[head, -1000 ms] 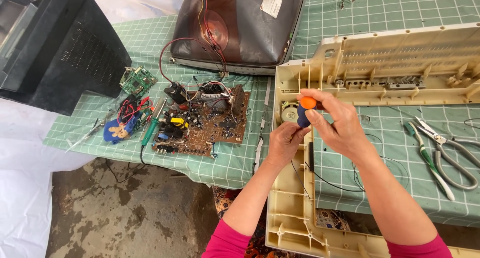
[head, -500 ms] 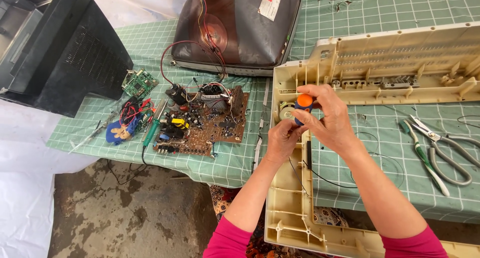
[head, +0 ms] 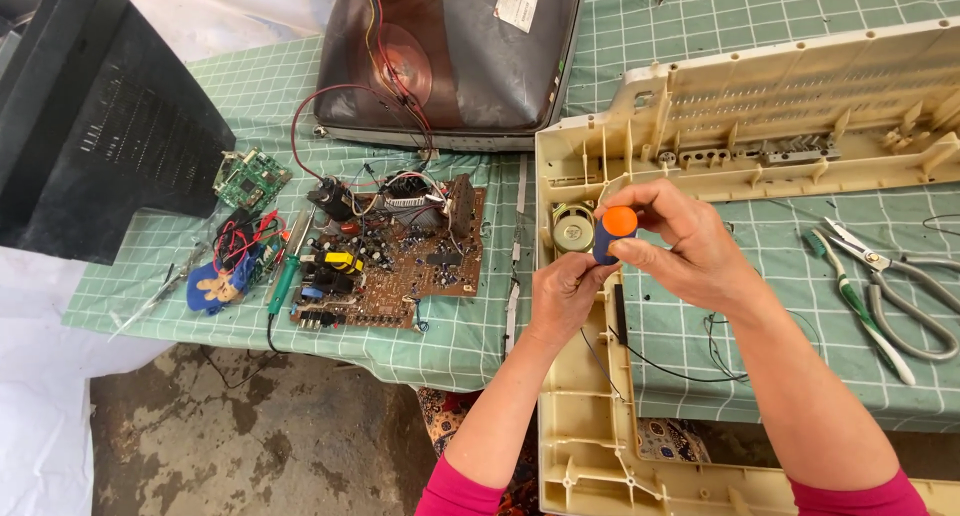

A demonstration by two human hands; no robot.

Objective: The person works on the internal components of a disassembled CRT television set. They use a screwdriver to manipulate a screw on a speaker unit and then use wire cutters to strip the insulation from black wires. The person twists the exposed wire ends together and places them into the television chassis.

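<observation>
My right hand (head: 678,244) grips a screwdriver by its blue handle with an orange cap (head: 615,231), held upright over the left side of a beige plastic television frame (head: 585,436). My left hand (head: 567,294) rests on that frame just below the handle, fingers curled around the screwdriver's lower part; the shaft is hidden. A small round speaker (head: 572,228) sits in the frame right beside the tool.
A brown circuit board (head: 390,258) with wires lies left of the frame on the green checked cloth (head: 460,341). Behind it lies a picture tube (head: 450,56), and a black casing (head: 90,126) stands at far left. Pliers (head: 895,286) lie at right.
Both hands and the screwdriver have stayed at the same spot on the frame; only the view has shifted slightly.
</observation>
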